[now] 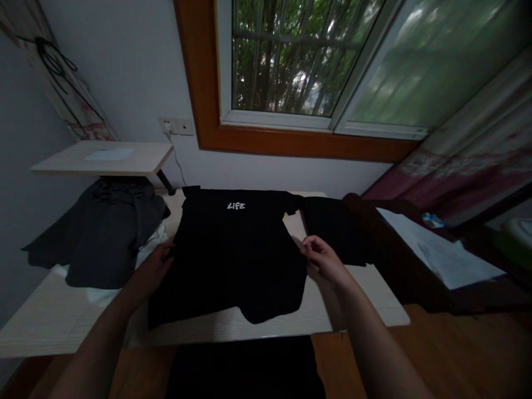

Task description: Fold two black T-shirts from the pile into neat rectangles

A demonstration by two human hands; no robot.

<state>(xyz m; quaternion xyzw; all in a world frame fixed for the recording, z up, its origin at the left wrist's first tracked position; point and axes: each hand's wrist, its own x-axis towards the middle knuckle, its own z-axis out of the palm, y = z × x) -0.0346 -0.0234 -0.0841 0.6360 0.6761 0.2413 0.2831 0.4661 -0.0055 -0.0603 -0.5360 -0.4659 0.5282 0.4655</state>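
At far left, against the wall, a patterned curtain [58, 83] with a dark cord [52, 61] tied around. By the back-left corner of the tabletop [37, 327], a raised shelf [66, 158] with a sheet of paper [110, 154] flat on top. Under and in front of that shelf, toward the tabletop's left edge, a loose heap of dark grey clothes [103, 238], with white cloth [102, 295] partly showing beneath. On the wall beyond the back edge, a socket [177, 126] with a plug and a thin cable [178, 160] hanging down.

Next, the left hand [153, 263], with fingers curled at the left side of a black garment [233, 255]; cannot tell whether clamped on the fabric or only touching. Garment spread flat across the middle of the tabletop, from near the back edge to just short of the front edge, with a small white print [236, 205] toward the back. Behind, a wood-framed window [286, 61].

At the garment's right side, the right hand [322, 257], with thumb and fingers together, pinching the fabric's edge. Toward the back-right corner, a black cloth [332, 230], lying flat. Past the right edge, dark furniture [399, 266] bearing white paper [440, 249].
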